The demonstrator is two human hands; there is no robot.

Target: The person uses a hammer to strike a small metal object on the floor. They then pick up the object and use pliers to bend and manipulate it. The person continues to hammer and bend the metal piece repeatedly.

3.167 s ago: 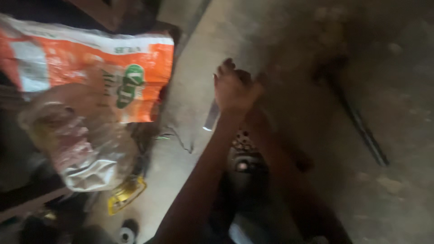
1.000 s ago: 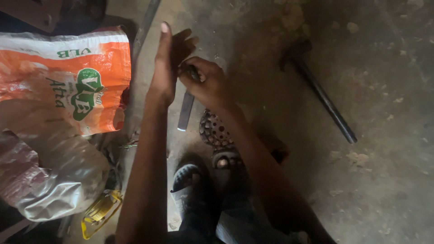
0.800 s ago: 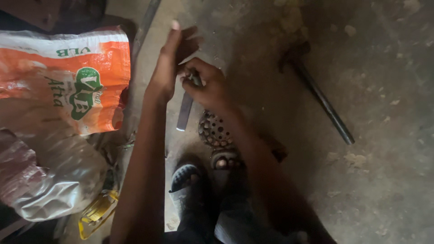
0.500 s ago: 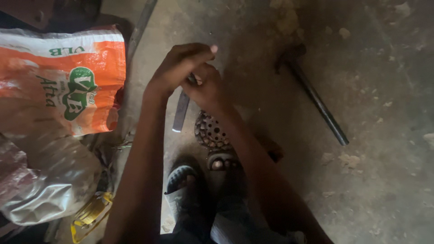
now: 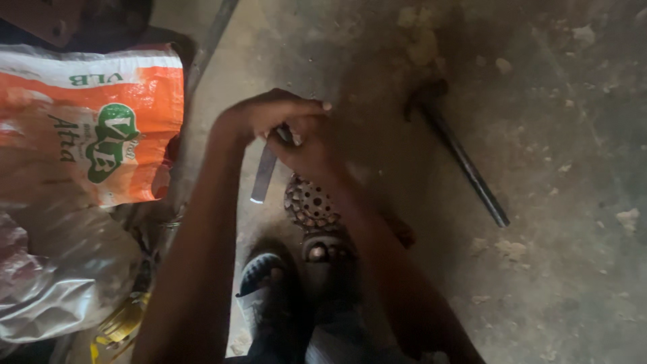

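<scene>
A single camera worn on the person's head looks steeply down past the forearms to the concrete floor [image 5: 552,269], close enough that both hands fill the middle of the view, the left hand [image 5: 269,114] just above the right hand [image 5: 313,145]. The person's feet sit at the bottom edge, an orange sack [image 5: 94,121] lies far left and a dark metal bar [image 5: 465,162] right of centre. No other view overlaps it.

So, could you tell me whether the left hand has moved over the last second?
Yes. The left hand, earlier stretched flat up the floor beside the orange sack, has curled right, away from it, over the right hand holding the flat metal strip.
</scene>
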